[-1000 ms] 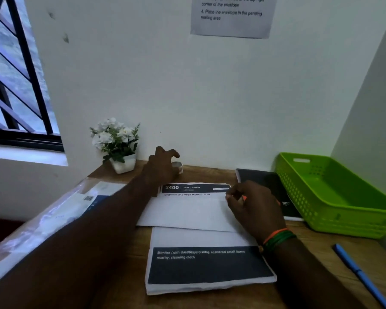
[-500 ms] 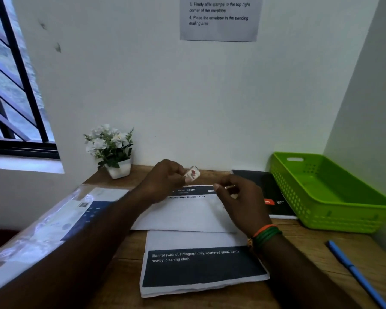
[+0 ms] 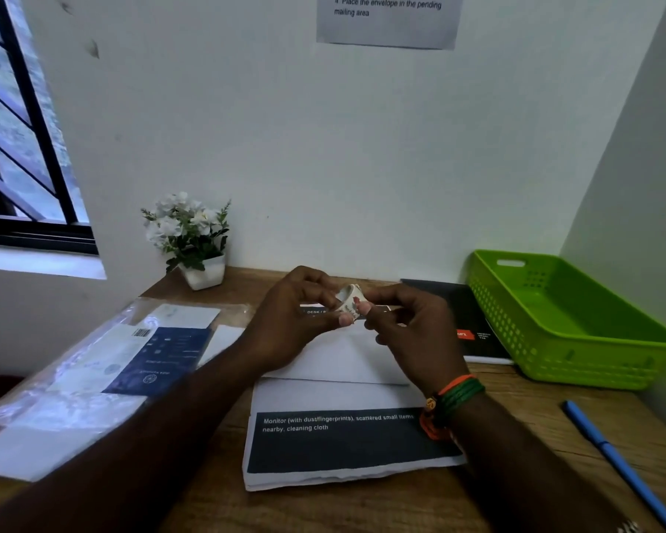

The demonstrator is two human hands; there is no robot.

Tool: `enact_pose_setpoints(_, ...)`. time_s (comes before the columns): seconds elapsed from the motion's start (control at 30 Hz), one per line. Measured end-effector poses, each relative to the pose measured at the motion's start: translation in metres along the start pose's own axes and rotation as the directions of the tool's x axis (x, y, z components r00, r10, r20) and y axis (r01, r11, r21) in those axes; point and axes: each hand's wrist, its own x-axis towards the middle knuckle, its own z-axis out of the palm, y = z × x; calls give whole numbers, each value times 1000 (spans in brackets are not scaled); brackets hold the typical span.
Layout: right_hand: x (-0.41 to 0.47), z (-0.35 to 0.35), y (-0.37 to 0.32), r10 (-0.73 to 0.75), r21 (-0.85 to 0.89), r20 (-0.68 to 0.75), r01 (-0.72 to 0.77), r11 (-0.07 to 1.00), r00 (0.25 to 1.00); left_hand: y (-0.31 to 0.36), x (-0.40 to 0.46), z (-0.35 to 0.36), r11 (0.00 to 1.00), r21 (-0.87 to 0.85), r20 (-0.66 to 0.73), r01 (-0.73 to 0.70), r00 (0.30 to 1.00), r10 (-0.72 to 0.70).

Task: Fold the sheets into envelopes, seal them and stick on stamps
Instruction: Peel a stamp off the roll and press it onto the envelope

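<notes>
A small white roll of stamps (image 3: 350, 298) with red marks is held above the desk between both hands. My left hand (image 3: 293, 325) pinches the roll from the left, and my right hand (image 3: 412, 332) grips its right side with the fingertips. Under the hands lies a white folded envelope (image 3: 339, 359), its dark printed strip partly hidden by my fingers. In front of it sits a stack of printed sheets (image 3: 343, 444) with a dark band and white text.
A green plastic basket (image 3: 569, 325) stands at the right, with a black notebook (image 3: 473, 321) beside it. A blue pen (image 3: 616, 463) lies at the front right. A clear plastic packet of papers (image 3: 93, 375) covers the left side. A potted white flower (image 3: 193, 240) stands by the wall.
My left hand picked the small roll up from the back of the desk and brought it over the envelope. My right hand rose off the envelope and took hold of the roll too.
</notes>
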Motion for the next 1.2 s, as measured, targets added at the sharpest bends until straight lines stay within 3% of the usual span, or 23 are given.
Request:
enact_pose_setpoints(0.23, -1, 0, -3, -63, -47, -17, 62, 997, 998, 3, -2, 1, 998, 13, 27, -65, 998, 65)
enact_pose_setpoints(0.47, 1, -3, -4, 81, 75, 5, -81, 994, 997, 2, -3, 2, 997, -41, 79, -72, 994, 75)
enact_pose_setpoints(1.03, -4, 5, -10, 84, -6, 25, -84, 996, 996, -6, -2, 0, 999, 8, 82, 35, 996, -36)
enact_pose_setpoints(1.2, 0, -1, -12, 142, 90, -15, -140, 986, 990, -8, -1, -1, 997, 43, 62, 64, 996, -66)
